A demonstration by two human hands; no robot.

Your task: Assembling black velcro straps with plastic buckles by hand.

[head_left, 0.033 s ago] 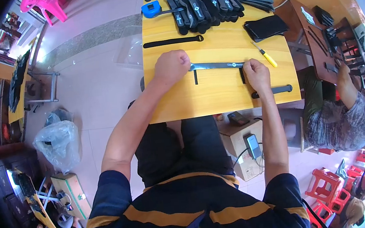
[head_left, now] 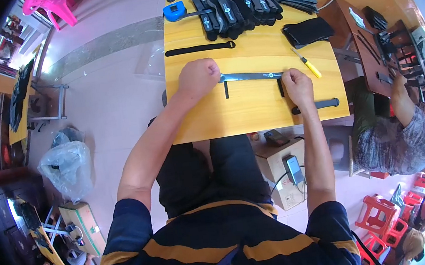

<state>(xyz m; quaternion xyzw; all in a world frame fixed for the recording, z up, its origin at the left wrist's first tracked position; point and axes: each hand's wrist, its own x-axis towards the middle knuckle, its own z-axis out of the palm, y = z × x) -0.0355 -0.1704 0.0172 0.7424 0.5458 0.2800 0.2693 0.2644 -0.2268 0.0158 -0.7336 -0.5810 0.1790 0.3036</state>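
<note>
The person sat at a yellow wooden table (head_left: 252,113), and both bare forearms came up from the lower edge to its middle. Nearest to the body, a short black strap (head_left: 318,105) lay near the table's front edge, just beside the right wrist. The right hand (head_left: 296,83) was curled into a loose fist and pressed down on the right end of a long dark strap (head_left: 250,76) that lay flat across the table from left to right. The left hand (head_left: 197,77) was also closed, its fingers bent under, and it rested on the left end of the same strap. Whether the fingers pinched the strap or only pushed on it, I could not tell. Two small black pieces (head_left: 226,90) lay crosswise under the strap between the hands.

A little farther, a yellow-handled tool (head_left: 308,64) lay to the right of the strap, apart from the right hand. Behind the left hand lay another black strap (head_left: 199,48), straight and alone. A black pouch (head_left: 308,31) sat near the right edge. At the far edge was a pile of black straps (head_left: 237,0), with a blue tape measure (head_left: 175,11) touching its left side.
</note>
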